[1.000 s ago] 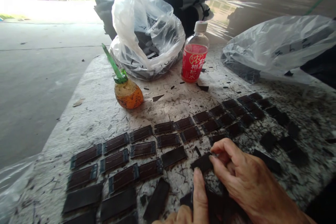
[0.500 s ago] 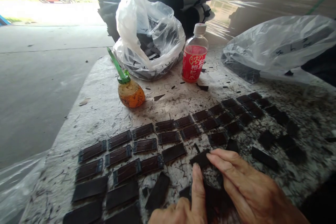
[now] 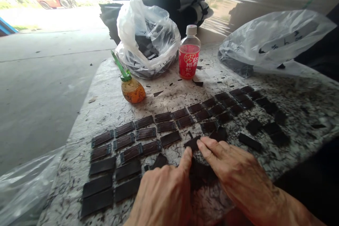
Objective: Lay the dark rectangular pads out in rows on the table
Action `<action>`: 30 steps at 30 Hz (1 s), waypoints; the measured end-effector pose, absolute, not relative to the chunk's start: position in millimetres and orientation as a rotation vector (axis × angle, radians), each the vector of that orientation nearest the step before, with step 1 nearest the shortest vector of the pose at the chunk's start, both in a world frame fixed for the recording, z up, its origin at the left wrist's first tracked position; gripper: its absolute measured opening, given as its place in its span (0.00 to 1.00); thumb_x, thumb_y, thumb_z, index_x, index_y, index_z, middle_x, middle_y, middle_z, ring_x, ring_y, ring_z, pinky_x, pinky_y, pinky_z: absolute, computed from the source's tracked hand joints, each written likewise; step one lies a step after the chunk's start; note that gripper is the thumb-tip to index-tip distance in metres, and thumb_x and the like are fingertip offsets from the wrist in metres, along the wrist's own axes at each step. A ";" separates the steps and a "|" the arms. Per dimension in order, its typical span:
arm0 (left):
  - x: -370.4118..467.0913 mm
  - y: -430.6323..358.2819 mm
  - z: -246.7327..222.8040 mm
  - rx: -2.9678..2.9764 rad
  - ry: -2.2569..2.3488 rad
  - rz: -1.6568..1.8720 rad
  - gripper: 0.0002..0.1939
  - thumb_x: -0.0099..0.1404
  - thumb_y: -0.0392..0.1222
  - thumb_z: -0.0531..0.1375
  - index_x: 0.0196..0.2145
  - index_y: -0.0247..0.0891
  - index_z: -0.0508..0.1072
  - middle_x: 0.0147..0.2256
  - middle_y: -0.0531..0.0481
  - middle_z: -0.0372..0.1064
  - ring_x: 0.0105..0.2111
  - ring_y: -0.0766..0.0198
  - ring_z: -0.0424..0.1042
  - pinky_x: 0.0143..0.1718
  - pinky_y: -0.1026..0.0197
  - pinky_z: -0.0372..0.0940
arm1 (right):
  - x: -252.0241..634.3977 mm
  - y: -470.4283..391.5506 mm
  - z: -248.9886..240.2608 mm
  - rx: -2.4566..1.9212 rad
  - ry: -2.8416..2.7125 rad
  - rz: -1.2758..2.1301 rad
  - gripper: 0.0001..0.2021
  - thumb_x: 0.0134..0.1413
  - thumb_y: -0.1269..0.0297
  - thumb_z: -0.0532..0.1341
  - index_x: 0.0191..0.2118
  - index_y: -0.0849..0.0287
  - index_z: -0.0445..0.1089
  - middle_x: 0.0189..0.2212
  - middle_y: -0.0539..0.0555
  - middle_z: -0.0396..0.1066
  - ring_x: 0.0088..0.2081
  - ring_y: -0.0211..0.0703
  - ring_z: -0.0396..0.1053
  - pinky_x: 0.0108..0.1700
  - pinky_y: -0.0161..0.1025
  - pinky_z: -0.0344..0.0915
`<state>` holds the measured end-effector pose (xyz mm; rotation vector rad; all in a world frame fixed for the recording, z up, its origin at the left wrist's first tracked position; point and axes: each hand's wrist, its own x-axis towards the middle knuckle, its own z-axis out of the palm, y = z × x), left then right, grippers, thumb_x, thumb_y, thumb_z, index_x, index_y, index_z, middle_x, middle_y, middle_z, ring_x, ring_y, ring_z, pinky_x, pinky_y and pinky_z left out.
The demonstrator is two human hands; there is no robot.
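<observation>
A small black rectangular piece lies on the speckled table, touched by both hands. My left hand has its index finger stretched to the piece's near edge, the other fingers curled under. My right hand rests its fingertips on the piece's right end, fingers pressed together; whether they grip it cannot be made out. Rows of dark pieces with shiny strips lie beyond and to the left. Plain black pieces lie at the left front, and loose ones are on the right.
An orange glue bottle with a green nozzle stands behind the rows. Further back are an open plastic bag of black scraps, a red-labelled drink bottle and another plastic bag. The table's left edge borders the floor.
The camera view has shifted, and more of both hands and wrists now shows. Both hands remain at the same black piece, which looks nearly unmoved among its neighbours.
</observation>
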<state>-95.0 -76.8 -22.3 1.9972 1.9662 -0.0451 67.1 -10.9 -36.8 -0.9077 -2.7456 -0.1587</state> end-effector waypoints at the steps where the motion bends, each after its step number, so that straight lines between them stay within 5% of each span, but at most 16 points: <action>1: -97.3 -76.0 -17.8 2.024 1.940 -0.079 0.35 0.53 0.29 0.49 0.60 0.39 0.55 0.24 0.47 0.74 0.20 0.54 0.73 0.19 0.61 0.59 | 67.4 -9.6 -35.5 -0.908 -2.761 -0.132 0.24 0.45 0.84 0.52 0.49 0.67 0.71 0.46 0.60 0.73 0.39 0.50 0.73 0.36 0.43 0.72; 5: -102.3 -74.9 -6.1 2.094 1.893 -0.170 0.29 0.61 0.31 0.44 0.60 0.44 0.55 0.24 0.50 0.74 0.22 0.58 0.73 0.21 0.61 0.57 | 67.0 -6.6 -30.7 -0.907 -2.834 -0.062 0.25 0.49 0.83 0.54 0.52 0.60 0.69 0.48 0.59 0.72 0.41 0.48 0.73 0.39 0.42 0.70; 14: -101.1 -80.0 -2.6 2.162 1.982 -0.180 0.28 0.62 0.30 0.42 0.58 0.48 0.59 0.23 0.47 0.72 0.21 0.52 0.72 0.19 0.59 0.48 | 65.2 -3.5 -19.8 -0.905 -2.909 0.134 0.23 0.51 0.80 0.55 0.53 0.58 0.68 0.47 0.62 0.71 0.38 0.51 0.72 0.37 0.43 0.67; 21: -112.0 -75.7 -7.7 2.065 1.911 0.095 0.24 0.62 0.35 0.46 0.54 0.50 0.64 0.32 0.50 0.76 0.29 0.57 0.74 0.28 0.59 0.58 | 79.7 25.5 -20.5 -0.856 -2.646 0.586 0.22 0.50 0.81 0.49 0.43 0.57 0.73 0.39 0.51 0.74 0.37 0.38 0.72 0.40 0.31 0.66; 27: -113.9 -80.6 -2.6 1.940 1.909 0.270 0.22 0.63 0.36 0.45 0.52 0.48 0.66 0.31 0.54 0.75 0.26 0.65 0.71 0.27 0.64 0.59 | 97.7 26.3 -27.5 -1.002 -2.294 0.771 0.19 0.52 0.78 0.45 0.39 0.62 0.72 0.17 0.47 0.66 0.19 0.35 0.65 0.23 0.30 0.64; 30: -108.5 -85.9 -0.9 1.918 1.942 0.285 0.21 0.63 0.36 0.45 0.50 0.47 0.67 0.31 0.53 0.75 0.29 0.62 0.73 0.29 0.62 0.61 | 106.9 22.8 -29.4 -1.006 -2.207 0.781 0.18 0.53 0.77 0.46 0.39 0.61 0.71 0.22 0.49 0.69 0.20 0.35 0.66 0.23 0.31 0.64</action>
